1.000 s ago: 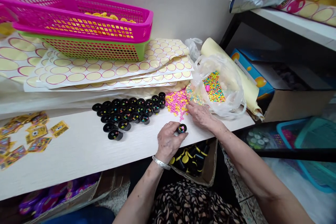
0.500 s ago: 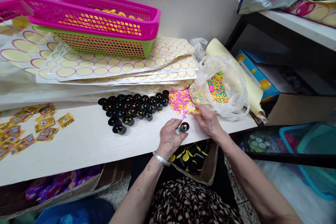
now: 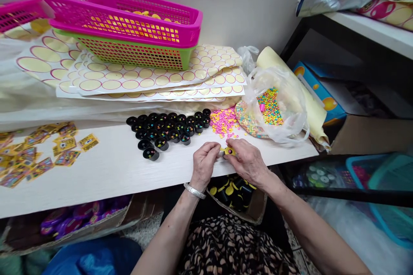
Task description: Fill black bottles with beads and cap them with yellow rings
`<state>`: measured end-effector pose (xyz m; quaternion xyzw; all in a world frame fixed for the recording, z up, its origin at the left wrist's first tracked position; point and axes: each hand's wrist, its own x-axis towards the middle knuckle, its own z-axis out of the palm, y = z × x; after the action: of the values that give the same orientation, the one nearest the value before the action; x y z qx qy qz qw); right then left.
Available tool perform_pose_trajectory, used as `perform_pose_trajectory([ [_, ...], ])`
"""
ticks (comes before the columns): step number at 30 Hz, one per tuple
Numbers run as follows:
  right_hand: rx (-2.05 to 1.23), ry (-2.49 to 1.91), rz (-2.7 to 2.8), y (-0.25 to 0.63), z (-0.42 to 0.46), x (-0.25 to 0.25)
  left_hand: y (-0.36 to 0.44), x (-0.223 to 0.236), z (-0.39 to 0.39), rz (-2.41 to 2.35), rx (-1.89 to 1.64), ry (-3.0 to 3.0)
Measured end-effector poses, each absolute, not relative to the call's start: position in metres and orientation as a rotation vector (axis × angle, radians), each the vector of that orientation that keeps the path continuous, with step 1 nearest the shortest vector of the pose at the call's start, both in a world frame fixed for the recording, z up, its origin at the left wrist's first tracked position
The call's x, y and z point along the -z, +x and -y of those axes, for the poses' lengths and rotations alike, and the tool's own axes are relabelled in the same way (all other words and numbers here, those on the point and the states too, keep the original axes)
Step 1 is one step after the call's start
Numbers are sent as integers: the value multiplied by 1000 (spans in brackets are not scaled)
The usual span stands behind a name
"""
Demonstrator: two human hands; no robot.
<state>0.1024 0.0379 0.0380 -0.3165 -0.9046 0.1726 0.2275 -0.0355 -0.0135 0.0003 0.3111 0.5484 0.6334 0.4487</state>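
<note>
Head view, nearest first: below the front edge of the table [image 3: 109,167], an open box [image 3: 258,211] of yellow-lidded pots [image 3: 229,190]. Above it, the left hand [image 3: 204,161], thumb and fingertips drawn together beside a small yellow piece [image 3: 229,151]; cannot tell whether pinching it. Opposite, the right hand [image 3: 248,159], thumb and forefinger seemingly clamped on the piece, a pink spot in its dark middle. Expect light, stiff, smooth plastic, apt to slip; best held by the rim, kept level. Farther in, on the pale, flat tabletop, loose cards [image 3: 65,145] at left, black cups [image 3: 161,143] packed mouth-up, a heap of pink-and-yellow bits [image 3: 222,121]. Beyond, a clear bag [image 3: 293,124] of coloured beads [image 3: 272,107], sheets [image 3: 161,80] printed with circles, stacked baskets [image 3: 187,36] on them. Behind, a plain grey wall [image 3: 238,8]; at right, a shelf [image 3: 368,30].
</note>
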Motion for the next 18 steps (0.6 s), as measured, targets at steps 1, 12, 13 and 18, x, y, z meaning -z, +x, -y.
perform_pose_trajectory([
  [1,-500,-875,2475,103,-39,-36,-34,-2,12,-1365,-1531,783],
  [12,-1314,-1067,1691,98,-35,-16,-26,-12,-3,-1422,-1402,751],
  [13,-1385,-1089,1612,97,-33,-15,-26,-13,-3,-1425,-1387,785],
  [18,-1636,-1207,1221,84,-29,-5,-24,-12,-5,-1445,-1362,863],
])
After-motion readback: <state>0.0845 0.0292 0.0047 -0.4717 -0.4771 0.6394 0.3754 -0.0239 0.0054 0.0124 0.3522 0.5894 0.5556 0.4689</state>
